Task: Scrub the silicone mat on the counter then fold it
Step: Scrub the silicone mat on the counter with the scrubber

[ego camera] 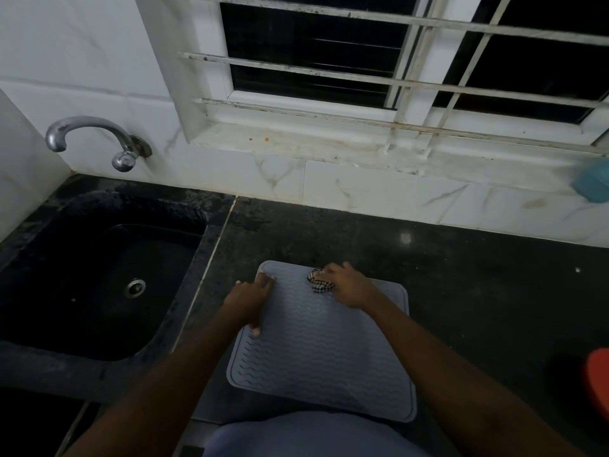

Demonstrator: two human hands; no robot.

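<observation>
As the grey silicone mat (324, 351) lies flat on the dark counter (461, 285) beside the sink (99, 285), the left hand (252, 296) presses spread on its far-left edge while the right hand (346, 285) clutches a checked cloth (319, 282) against its far side.

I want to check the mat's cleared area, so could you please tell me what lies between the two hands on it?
In the head view, only bare ribbed mat lies between the left hand and the right hand gripping the checked cloth.
</observation>
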